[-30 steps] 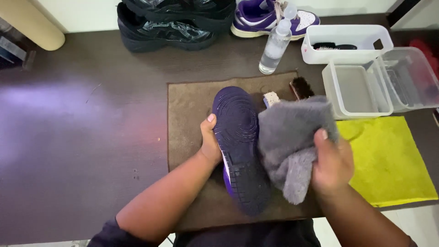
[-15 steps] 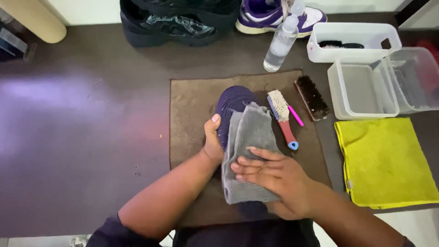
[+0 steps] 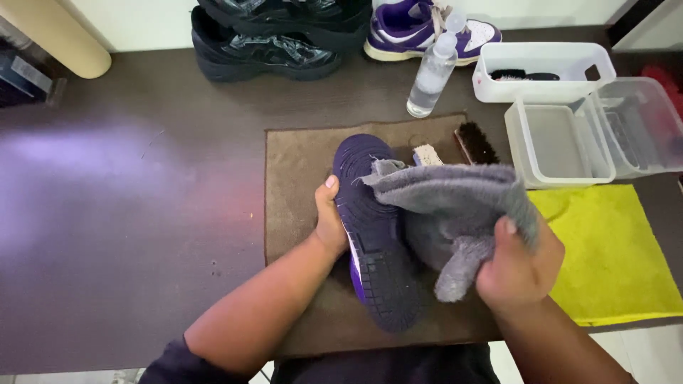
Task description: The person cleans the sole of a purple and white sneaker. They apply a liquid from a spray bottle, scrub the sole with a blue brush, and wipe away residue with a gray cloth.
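The shoe (image 3: 370, 227) lies sole-up on the brown mat (image 3: 299, 178), toe pointing away from the person, its heel near the mat's near edge. The left hand (image 3: 329, 226) grips it along its left side, thumb up on the sole's rim, the other fingers wrapped underneath and out of sight. The right hand (image 3: 518, 267) is closed in a fist around a bunched grey cloth (image 3: 448, 206), which drapes over the right half of the sole.

What worries me: the grip on the shoe is one-sided, so a hard wipe from the right could roll it or push it out of that hand. The cloth hangs loose, and two brushes (image 3: 455, 148) lie just behind it on the mat, partly hidden; a trailing corner could catch one and drag it off. The spray bottle (image 3: 430, 75) stands upright just beyond the mat, and a wide sweep forward might tip it toward the clear tubs (image 3: 558, 139). The yellow towel (image 3: 612, 249) lies right beside the right wrist and could be bunched up by the forearm
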